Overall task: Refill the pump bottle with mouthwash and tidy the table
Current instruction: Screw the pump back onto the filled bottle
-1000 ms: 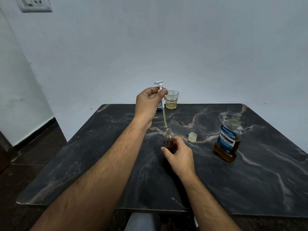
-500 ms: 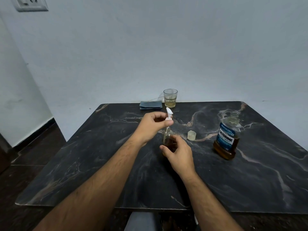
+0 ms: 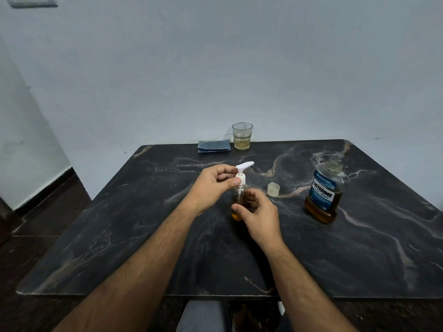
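A small clear pump bottle (image 3: 239,196) with amber mouthwash in its lower part stands upright at the middle of the dark marble table (image 3: 143,236). My right hand (image 3: 257,213) grips its body from the near side. My left hand (image 3: 211,185) pinches the collar of the white pump head (image 3: 241,176), which sits on the bottle's neck with its tube down inside. The open Listerine bottle (image 3: 323,195), about a third full, stands to the right. Its pale cap (image 3: 273,189) lies between the two bottles.
A glass (image 3: 242,136) with a little yellowish liquid stands at the table's far edge, beside a folded blue-grey cloth (image 3: 214,146). The wall runs right behind the table. The floor drops away on the left, and my knees show under the near edge.
My left hand has lowered the pump from high above the bottle, sliding its tube in until the head sits on the neck. My right hand stays on the bottle.
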The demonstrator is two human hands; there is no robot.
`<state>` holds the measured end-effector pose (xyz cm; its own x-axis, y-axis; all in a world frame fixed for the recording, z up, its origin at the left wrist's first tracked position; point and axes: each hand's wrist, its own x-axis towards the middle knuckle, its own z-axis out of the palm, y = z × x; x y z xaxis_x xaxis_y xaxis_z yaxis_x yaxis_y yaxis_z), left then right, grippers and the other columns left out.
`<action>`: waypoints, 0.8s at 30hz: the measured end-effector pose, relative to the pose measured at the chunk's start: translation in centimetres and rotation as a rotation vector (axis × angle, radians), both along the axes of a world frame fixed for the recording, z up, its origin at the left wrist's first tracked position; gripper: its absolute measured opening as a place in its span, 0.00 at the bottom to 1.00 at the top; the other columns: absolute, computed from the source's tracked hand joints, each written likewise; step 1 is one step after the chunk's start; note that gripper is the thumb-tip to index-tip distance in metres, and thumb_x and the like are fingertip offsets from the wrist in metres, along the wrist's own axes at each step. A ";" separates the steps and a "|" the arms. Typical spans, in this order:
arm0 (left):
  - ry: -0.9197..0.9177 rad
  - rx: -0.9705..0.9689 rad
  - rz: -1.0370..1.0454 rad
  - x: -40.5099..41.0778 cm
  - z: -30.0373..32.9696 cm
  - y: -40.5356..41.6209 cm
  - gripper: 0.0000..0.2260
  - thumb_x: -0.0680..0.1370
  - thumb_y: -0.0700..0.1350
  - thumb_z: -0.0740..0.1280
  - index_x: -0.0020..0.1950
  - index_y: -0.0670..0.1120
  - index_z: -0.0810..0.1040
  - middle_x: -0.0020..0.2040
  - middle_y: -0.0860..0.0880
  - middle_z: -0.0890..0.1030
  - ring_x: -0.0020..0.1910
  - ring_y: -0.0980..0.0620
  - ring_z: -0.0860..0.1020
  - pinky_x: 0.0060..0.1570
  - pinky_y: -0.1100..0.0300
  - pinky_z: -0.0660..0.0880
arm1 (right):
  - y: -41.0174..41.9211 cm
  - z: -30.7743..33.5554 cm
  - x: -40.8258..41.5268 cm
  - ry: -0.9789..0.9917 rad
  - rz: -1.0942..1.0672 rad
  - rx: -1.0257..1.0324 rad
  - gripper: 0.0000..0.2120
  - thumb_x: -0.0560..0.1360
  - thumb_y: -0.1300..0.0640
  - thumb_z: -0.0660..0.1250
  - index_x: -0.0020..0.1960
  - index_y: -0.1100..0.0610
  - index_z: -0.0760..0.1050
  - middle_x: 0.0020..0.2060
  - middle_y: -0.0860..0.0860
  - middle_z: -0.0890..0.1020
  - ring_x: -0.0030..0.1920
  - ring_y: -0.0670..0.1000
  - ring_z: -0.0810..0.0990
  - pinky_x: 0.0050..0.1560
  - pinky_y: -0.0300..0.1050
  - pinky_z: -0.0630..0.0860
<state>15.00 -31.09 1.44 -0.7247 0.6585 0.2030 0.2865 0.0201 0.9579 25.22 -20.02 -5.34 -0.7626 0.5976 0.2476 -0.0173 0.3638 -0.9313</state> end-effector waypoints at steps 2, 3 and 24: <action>-0.022 -0.030 -0.071 0.0 -0.1 -0.2 0.13 0.79 0.35 0.66 0.62 0.44 0.79 0.57 0.49 0.85 0.57 0.57 0.82 0.53 0.68 0.75 | -0.1 0.0 0.0 -0.006 0.002 0.002 0.19 0.70 0.58 0.77 0.59 0.51 0.77 0.48 0.41 0.80 0.49 0.38 0.79 0.40 0.23 0.72; -0.041 -0.034 -0.106 0.1 -0.1 -0.2 0.15 0.79 0.33 0.63 0.63 0.45 0.79 0.59 0.49 0.84 0.60 0.57 0.80 0.54 0.68 0.75 | -0.1 0.0 0.0 -0.006 0.002 0.002 0.20 0.70 0.59 0.77 0.60 0.51 0.77 0.47 0.40 0.79 0.48 0.37 0.78 0.40 0.23 0.72; -0.091 0.123 0.045 1.1 -1.8 0.4 0.12 0.80 0.36 0.64 0.59 0.49 0.79 0.55 0.48 0.86 0.58 0.52 0.82 0.64 0.53 0.74 | -0.3 -0.4 -0.3 -0.010 -0.048 0.053 0.17 0.69 0.58 0.78 0.56 0.51 0.79 0.44 0.40 0.82 0.42 0.33 0.80 0.40 0.24 0.72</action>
